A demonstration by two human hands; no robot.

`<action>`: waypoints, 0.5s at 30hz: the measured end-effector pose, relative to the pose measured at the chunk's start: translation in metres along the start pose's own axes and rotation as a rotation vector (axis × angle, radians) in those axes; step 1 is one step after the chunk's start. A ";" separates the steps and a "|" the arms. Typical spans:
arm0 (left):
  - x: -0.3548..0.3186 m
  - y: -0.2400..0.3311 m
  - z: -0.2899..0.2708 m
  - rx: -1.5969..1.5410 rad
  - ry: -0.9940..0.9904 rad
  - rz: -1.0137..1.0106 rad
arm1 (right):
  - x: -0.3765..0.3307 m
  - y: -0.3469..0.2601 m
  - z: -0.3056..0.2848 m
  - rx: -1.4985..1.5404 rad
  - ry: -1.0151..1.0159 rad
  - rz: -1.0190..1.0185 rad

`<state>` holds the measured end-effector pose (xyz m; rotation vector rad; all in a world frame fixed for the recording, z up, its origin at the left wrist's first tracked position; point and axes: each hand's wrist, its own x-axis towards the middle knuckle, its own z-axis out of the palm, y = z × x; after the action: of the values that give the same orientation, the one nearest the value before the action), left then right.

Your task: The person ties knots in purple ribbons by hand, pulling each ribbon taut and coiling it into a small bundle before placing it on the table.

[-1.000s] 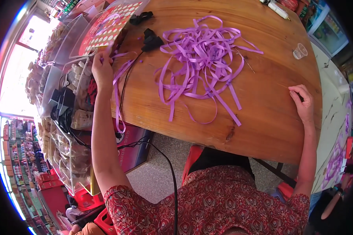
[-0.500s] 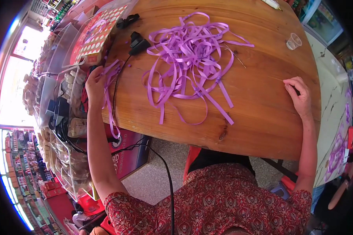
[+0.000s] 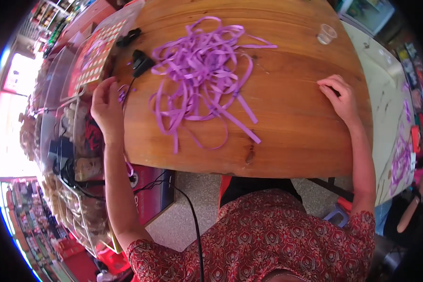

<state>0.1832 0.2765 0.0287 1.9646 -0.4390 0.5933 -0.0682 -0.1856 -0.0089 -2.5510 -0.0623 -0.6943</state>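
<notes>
Head view: at frame left, the left hand (image 3: 107,113) has moved over loose purple ribbon (image 3: 122,96), within reach, grip impossible to tell.

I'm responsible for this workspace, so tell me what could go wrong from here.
1. The purple ribbon lies in a heap of crossing loops; pulling one strand could tighten a tangle.
2. The black cable hangs past the table and over the shirt; leaning back might snag it.
3. The clear cup sits beyond the right hand; a careless reach could tip it.
</notes>
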 end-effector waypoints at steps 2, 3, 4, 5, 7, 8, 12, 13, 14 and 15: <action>-0.016 0.034 0.037 0.036 -0.137 0.196 | -0.001 -0.002 -0.002 -0.004 0.018 0.003; -0.030 0.063 0.060 -0.009 -0.215 0.238 | -0.003 0.000 -0.002 0.017 0.031 0.023; -0.044 0.075 0.074 0.001 -0.298 0.237 | -0.003 -0.001 -0.002 0.052 0.045 0.029; -0.054 0.086 0.087 -0.037 -0.381 0.288 | -0.002 0.000 0.000 0.047 0.049 0.029; -0.067 0.098 0.108 0.008 -0.460 0.395 | -0.004 0.000 -0.001 0.038 0.060 0.017; -0.075 0.101 0.117 0.027 -0.495 0.430 | -0.005 -0.001 0.000 0.044 0.083 0.011; -0.089 0.109 0.134 0.154 -0.536 0.632 | -0.007 0.001 -0.001 0.009 0.100 0.017; -0.090 0.110 0.136 0.151 -0.539 0.637 | -0.007 0.001 -0.002 0.012 0.103 0.007; -0.090 0.110 0.137 0.210 -0.561 0.618 | -0.008 0.001 -0.002 0.016 0.106 -0.002; -0.090 0.110 0.139 0.269 -0.583 0.599 | -0.008 0.000 -0.002 0.014 0.110 0.002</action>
<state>0.0806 0.1085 0.0025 2.2537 -1.4030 0.4439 -0.0765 -0.1856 -0.0115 -2.4944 -0.0276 -0.8294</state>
